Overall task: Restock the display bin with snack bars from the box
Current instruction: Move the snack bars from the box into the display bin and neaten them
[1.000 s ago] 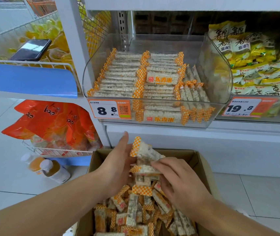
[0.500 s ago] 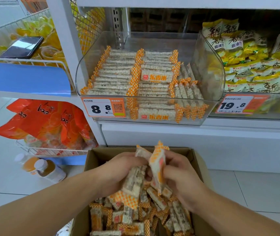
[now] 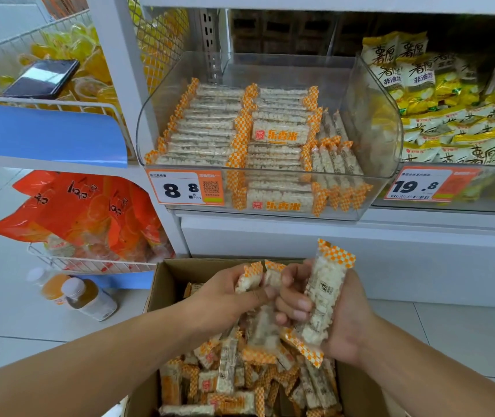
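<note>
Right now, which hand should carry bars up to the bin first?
Right. The right hand already grips a whole snack bar, raised toward the display bin. The left hand holds bars lower, over the box.

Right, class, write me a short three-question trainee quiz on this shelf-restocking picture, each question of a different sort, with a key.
1. True or false: the left hand and the right hand both hold snack bars above the cardboard box.
2. Which price tag is fixed to the front of the clear display bin with the rice bars? A) 19.8 B) 8.8 C) 5.5
3. Fill in: the dark phone lies in the wire ____ at the upper left.

Key: 1 true; 2 B; 3 basket.
</note>
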